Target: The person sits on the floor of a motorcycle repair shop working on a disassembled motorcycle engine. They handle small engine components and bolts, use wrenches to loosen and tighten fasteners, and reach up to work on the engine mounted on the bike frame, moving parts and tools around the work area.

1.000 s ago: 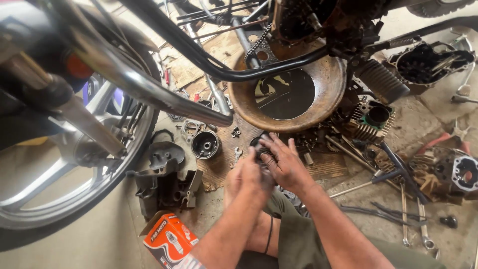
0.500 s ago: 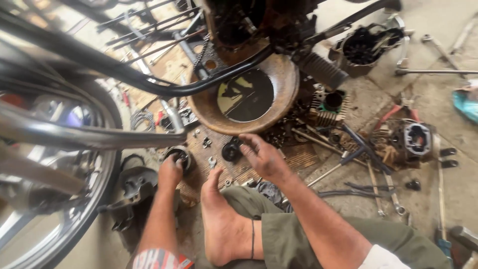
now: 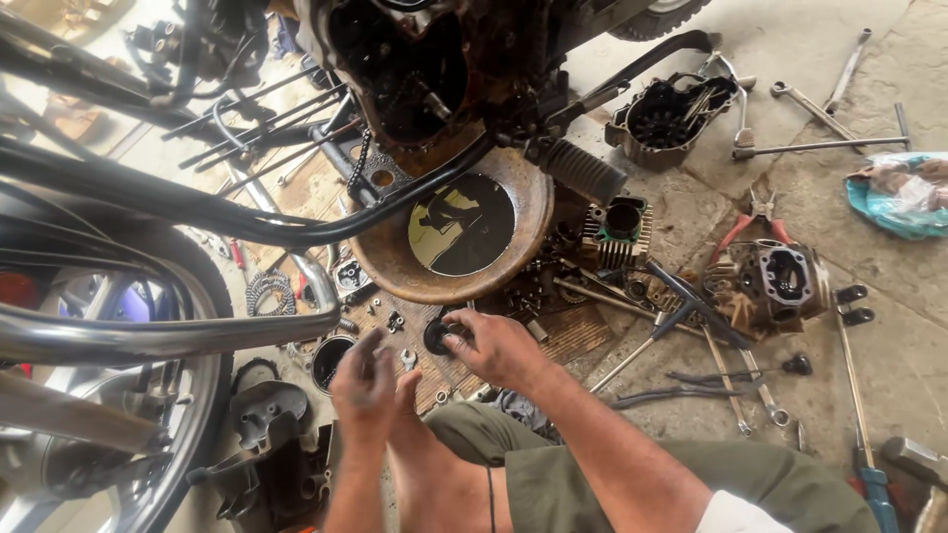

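My right hand point(image 3: 499, 347) reaches forward and pinches a small black round part point(image 3: 437, 336) on the floor, just in front of a rusty drain pan point(image 3: 387, 268) holding dark oil. My left hand point(image 3: 365, 383), greasy and blurred, hovers over my bare foot point(image 3: 434, 479) with the fingers bunched together; I cannot tell whether anything is in them. A round black cup-shaped part point(image 3: 329, 361) lies just to its left. Small nuts and washers are scattered between both hands.
A motorcycle engine point(image 3: 415, 59) hangs over the pan, with the wheel point(image 3: 99, 444) and chrome pipe point(image 3: 148, 336) at left. To the right lie a finned cylinder point(image 3: 617, 227), cylinder head point(image 3: 780, 281), engine cover point(image 3: 671, 114), red pliers point(image 3: 746, 227), spanners point(image 3: 839, 69) and a blue cloth point(image 3: 904, 192).
My left hand has drawn back from the black cup towards my foot. My right hand stays on the small round part. The view has tilted up and to the right.
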